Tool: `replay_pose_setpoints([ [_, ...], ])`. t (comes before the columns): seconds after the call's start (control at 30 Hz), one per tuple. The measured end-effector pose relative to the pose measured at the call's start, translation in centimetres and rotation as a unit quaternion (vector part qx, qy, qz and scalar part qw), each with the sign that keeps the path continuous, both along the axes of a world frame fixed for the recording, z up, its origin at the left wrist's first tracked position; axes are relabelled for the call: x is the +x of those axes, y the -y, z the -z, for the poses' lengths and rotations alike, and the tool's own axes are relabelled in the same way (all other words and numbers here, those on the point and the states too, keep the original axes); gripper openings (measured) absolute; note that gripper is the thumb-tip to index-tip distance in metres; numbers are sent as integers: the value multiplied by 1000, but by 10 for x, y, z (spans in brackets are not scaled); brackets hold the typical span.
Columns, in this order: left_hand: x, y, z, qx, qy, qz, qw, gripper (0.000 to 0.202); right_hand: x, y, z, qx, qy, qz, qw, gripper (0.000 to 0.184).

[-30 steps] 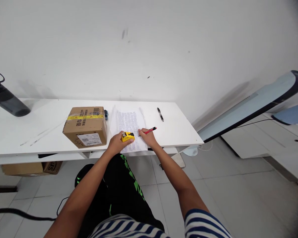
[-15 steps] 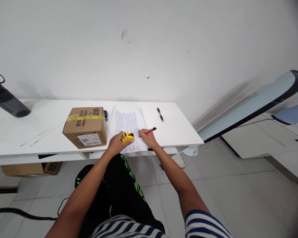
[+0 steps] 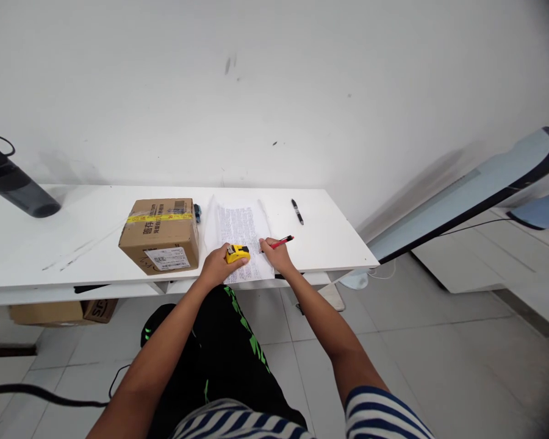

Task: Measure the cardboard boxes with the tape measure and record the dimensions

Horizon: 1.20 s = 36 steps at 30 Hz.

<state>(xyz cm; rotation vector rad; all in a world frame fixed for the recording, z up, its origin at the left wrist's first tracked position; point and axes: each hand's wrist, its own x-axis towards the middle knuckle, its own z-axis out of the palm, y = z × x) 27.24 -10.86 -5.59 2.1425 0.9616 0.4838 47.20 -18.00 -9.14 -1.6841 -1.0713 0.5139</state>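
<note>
A yellow and black tape measure (image 3: pixel 238 254) is gripped in my left hand (image 3: pixel 216 266), over the lower left part of a handwritten sheet of paper (image 3: pixel 236 222). My right hand (image 3: pixel 277 254) is closed around a red pen (image 3: pixel 283 241), its writing end down by the paper's right side. The pen's tip is too small to make out. Dense lines of writing cover the sheet, which lies near the table's front edge. To the left of my left hand stands a taped cardboard box (image 3: pixel 158 238) with a white shipping label.
A black pen (image 3: pixel 297 211) lies right of the paper on the white table (image 3: pixel 91 244). A dark water bottle (image 3: pixel 21 189) stands at the far left. Behind the box's right side sits a small dark blue object (image 3: pixel 197 213). Another carton (image 3: pixel 64 311) is under the table.
The whole view has shifted slightly, so everything appears a little further right. Both hands keep their holds on the tape measure and the red pen, over the same part of the paper.
</note>
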Motion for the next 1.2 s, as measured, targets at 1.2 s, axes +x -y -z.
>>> replay_pose_setpoints([
  [1.2, -1, -7, 13, 7, 19, -39, 999, 54, -1, -7, 0, -18, -2, 44, 999, 38],
])
